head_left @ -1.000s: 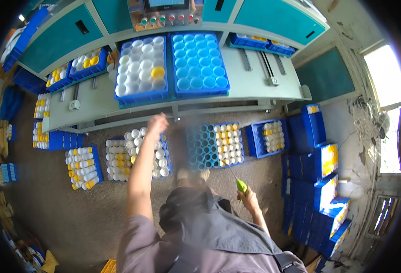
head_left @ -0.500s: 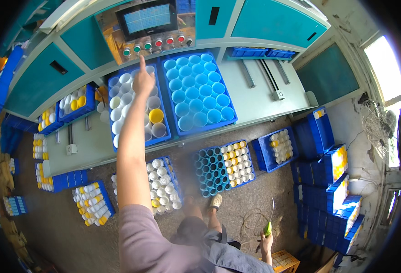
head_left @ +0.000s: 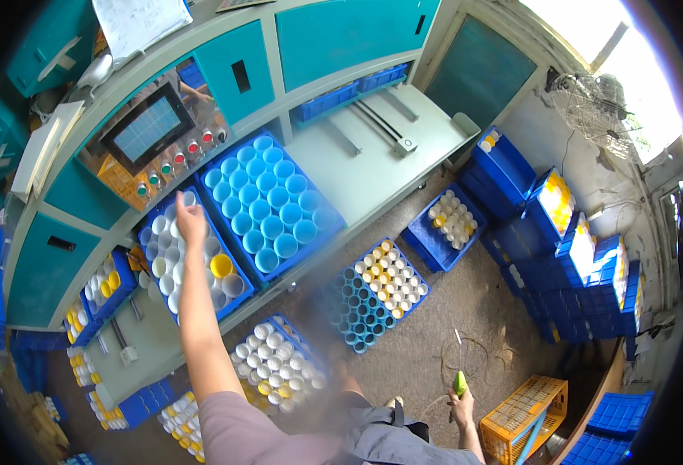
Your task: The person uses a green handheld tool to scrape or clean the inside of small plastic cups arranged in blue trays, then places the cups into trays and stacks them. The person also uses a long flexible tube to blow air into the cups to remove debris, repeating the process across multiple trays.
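Hands work far apart from each other. The left hand (head_left: 190,221) reaches up over a blue tray of white cups (head_left: 194,260) on the bench (head_left: 372,174), its fingers held together and resting on the cups at the tray's far end; whether it pinches one cannot be told. One yellow cup (head_left: 220,266) sits among the white ones, just near of the forearm. Right beside that tray lies a second blue tray of empty blue cups (head_left: 268,205), touching it along one edge. Far of both trays stands a control panel with a dark screen (head_left: 146,128) and a row of coloured buttons (head_left: 175,163). The right hand (head_left: 460,399) hangs low at the person's side, closed around a small green tool (head_left: 459,382) with a thin tip pointing up. On the floor below the bench rest more blue crates: one of white spools (head_left: 279,364), one half blue tubes and half yellow-tipped spools (head_left: 376,294), and one further right (head_left: 450,221). A yellow crate (head_left: 524,407) sits near the right hand.
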Motion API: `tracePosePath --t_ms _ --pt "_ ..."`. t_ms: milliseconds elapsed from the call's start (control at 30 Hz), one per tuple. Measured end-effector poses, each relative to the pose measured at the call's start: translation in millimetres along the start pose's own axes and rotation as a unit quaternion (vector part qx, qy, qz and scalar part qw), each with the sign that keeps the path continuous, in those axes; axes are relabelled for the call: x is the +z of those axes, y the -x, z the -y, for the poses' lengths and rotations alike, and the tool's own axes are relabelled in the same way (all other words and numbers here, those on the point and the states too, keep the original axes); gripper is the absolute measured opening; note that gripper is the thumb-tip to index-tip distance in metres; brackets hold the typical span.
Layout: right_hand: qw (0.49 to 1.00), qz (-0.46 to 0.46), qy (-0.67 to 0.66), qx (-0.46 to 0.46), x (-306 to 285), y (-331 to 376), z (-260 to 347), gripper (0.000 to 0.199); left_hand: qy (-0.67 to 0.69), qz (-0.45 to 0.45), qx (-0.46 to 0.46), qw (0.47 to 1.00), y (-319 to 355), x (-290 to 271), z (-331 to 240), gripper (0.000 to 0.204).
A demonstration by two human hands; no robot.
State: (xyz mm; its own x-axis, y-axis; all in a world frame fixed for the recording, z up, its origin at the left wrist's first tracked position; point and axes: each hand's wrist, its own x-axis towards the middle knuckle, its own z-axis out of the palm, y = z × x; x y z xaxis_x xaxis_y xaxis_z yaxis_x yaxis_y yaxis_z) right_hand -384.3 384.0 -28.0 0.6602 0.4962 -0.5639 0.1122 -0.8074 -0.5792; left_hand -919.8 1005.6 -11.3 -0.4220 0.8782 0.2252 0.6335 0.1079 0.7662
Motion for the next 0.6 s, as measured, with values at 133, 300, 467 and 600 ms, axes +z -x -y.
tracePosePath --t_ms 133,300,467,600 --pt "1.000 0.023 -0.006 0.013 1 17 -33 0.039 0.044 -0.070 0.152 0.985 208 30 32 0.021" --pt "1.000 0.025 -0.016 0.005 1 44 -97 0.035 -0.189 0.370 -0.142 0.898 514 -12 47 0.038" --pt "1.000 -0.021 -0.020 -0.001 -5 50 -153 0.037 -0.149 0.589 -0.155 0.779 582 -16 73 0.033" --pt "0.977 0.027 -0.209 0.022 -26 45 -165 0.036 -0.180 0.445 -0.155 0.863 542 9 80 0.040"
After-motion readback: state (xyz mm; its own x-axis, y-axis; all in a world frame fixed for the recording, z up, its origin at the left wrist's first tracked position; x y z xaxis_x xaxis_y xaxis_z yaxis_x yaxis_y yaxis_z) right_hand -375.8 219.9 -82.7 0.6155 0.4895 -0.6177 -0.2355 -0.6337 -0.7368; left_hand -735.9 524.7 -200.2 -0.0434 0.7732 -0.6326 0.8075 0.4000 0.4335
